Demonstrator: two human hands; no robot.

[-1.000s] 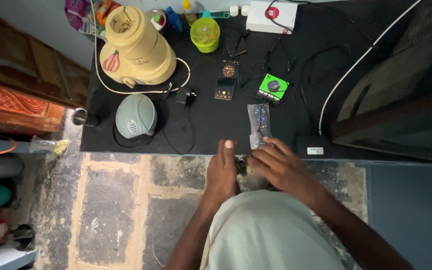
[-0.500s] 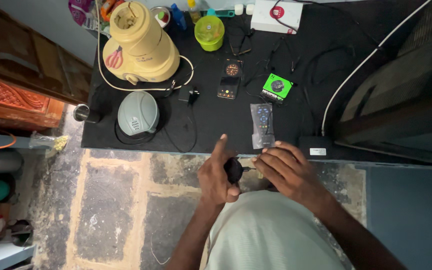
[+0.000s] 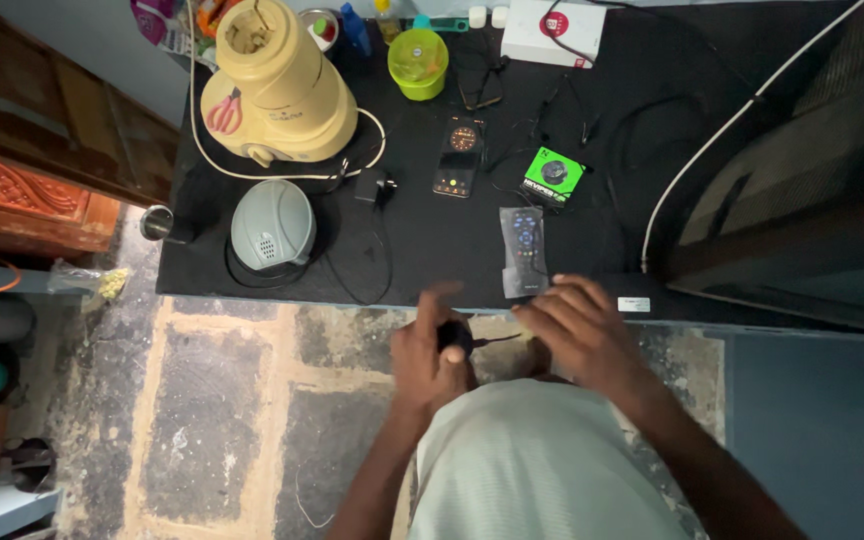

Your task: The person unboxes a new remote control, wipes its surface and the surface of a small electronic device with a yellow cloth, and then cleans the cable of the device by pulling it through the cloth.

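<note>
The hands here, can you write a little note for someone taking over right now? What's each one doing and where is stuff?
Left hand: closed around a small black object with a thin cord, below the black table edge.
Right hand: open, holding nothing, fingers at the table edge by the wrapped remote.
Nearby: phone, green packet, cream mixer base, grey lid.
Done and left: cannot tell.

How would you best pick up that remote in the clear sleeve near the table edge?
Grip the remote across its long sides at the middle, coming from above. It lies flat and narrow, lengthwise toward the table edge, with free space on both sides; the right hand is nearest.
</note>
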